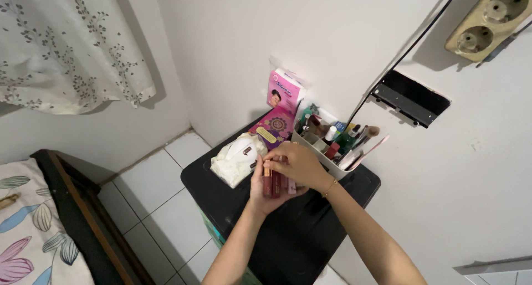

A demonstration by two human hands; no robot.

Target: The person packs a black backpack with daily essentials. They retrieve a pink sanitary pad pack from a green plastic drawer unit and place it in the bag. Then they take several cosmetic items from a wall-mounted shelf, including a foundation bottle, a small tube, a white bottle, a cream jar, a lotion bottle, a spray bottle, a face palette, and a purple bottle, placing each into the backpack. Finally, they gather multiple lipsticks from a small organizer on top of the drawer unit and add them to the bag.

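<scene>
My left hand (261, 192) lies palm up over a black cabinet top (310, 229) and holds several small lipstick tubes (275, 185), reddish and pink. My right hand (296, 162) reaches over from the right, its fingertips pinching the top of one tube in the left palm. A thin bracelet (330, 188) circles the right wrist. Just behind the hands stands a white organiser box (327, 157) filled with cosmetics, brushes and small bottles.
A white pouch (237, 158) lies left of the hands on the cabinet. A round-patterned pink box (274, 127) and a pink packet (284, 91) lean at the wall. A bed (33, 218) with floral sheet is lower left; white floor tiles (160, 207) lie between.
</scene>
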